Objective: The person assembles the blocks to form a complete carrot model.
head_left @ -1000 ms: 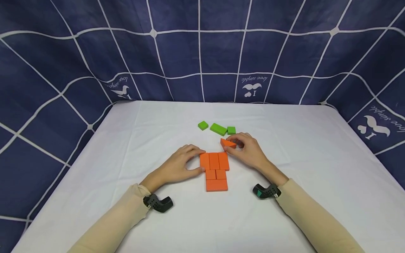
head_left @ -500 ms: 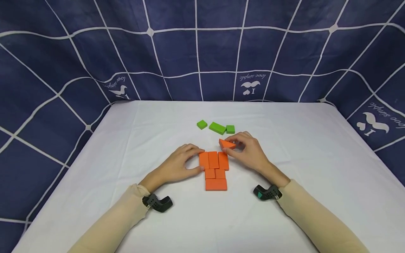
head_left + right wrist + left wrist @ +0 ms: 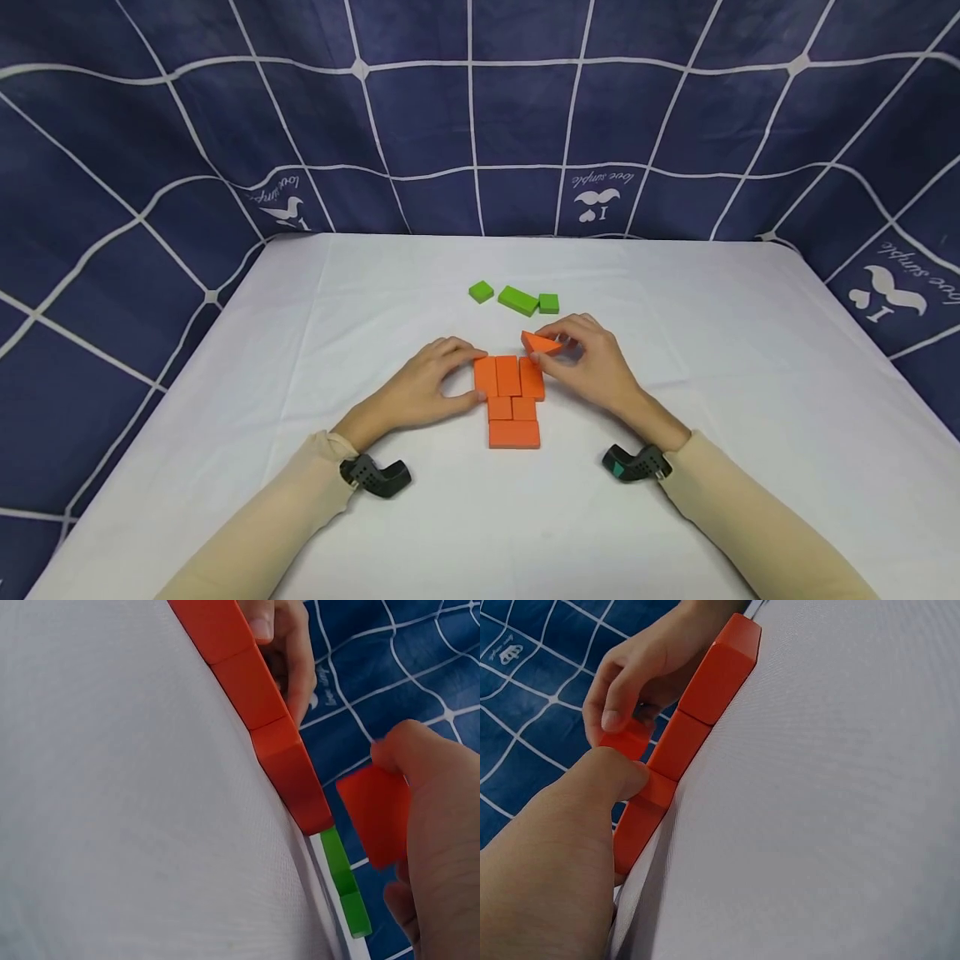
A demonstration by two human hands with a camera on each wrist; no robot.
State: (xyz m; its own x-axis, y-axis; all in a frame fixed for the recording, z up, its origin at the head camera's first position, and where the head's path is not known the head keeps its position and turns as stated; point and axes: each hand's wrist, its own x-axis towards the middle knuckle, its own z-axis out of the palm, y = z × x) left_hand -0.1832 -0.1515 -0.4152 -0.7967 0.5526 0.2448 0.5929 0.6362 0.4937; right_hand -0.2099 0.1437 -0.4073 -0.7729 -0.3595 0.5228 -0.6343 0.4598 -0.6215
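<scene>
My left hand (image 3: pixel 423 387) is at the left side of a flat orange block arrangement. Its thumb and a fingertip hold the upper left orange block (image 3: pixel 485 377) by its near and far ends. Between the right hand's thumb and fingers is an orange triangular block (image 3: pixel 538 342), pinched just above the far edge of the arrangement; the right hand (image 3: pixel 588 360) partly covers it. Beside the held block lie two more upright orange rectangles (image 3: pixel 507 377). Two small orange blocks (image 3: pixel 512 408) and a crosswise orange block (image 3: pixel 514 434) lie on the near side.
Three green blocks lie beyond the hands: a small one (image 3: pixel 482 292), a long one (image 3: pixel 517 301) and another small one (image 3: pixel 549 303) touching or nearly touching it. White cloth (image 3: pixel 375 533) covers the table. A dark blue gridded curtain (image 3: pixel 420 108) stands behind and along the sides.
The head view has shifted slightly. Both hands stay nearly in place, with the orange triangular block still raised at the far edge of the arrangement.
</scene>
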